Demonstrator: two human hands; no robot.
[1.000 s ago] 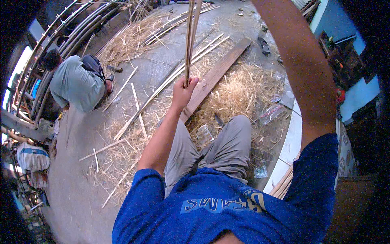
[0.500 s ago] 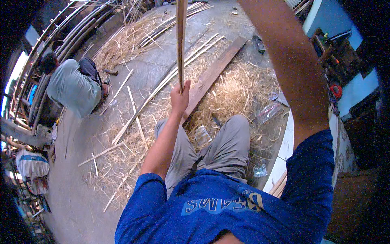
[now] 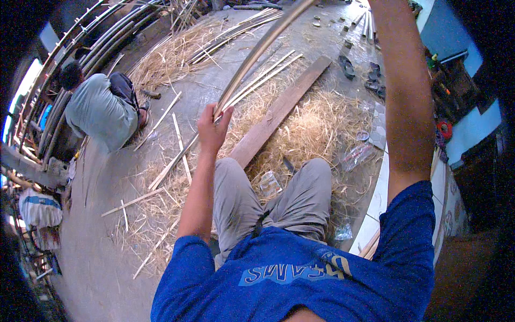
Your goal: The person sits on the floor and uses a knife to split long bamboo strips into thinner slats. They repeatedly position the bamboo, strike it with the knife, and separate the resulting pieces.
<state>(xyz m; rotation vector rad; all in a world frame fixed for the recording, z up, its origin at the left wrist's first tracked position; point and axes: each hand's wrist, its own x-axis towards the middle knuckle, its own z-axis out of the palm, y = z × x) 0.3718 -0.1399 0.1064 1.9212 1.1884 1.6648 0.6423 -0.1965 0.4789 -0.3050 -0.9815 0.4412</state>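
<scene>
My left hand point(image 3: 213, 126) is closed round the near end of a long bamboo strip point(image 3: 257, 56), thumb up along it. From there the strip slants up and to the right until it leaves the top edge of the view. Only the arm of my right hand shows, raised at the upper right; the hand itself lies beyond the picture. Below the strip, a wooden plank point(image 3: 281, 110) lies slantwise on a heap of pale shavings point(image 3: 316, 121), its near end by my left knee. A clear plastic cup point(image 3: 269, 184) sits between my legs.
At the left another person point(image 3: 102, 112) crouches with their back to me, beside long dark poles point(image 3: 110, 43). Thin pale strips point(image 3: 263, 80) lie on the concrete floor. Dark sandals point(image 3: 346, 67) are at the upper right, and clear plastic packaging point(image 3: 358, 156) lies right of my knees.
My left hand has moved left and slightly down with the strip. The strip, nearly upright in the picture before, now leans to the right. My right arm has swung a little rightward.
</scene>
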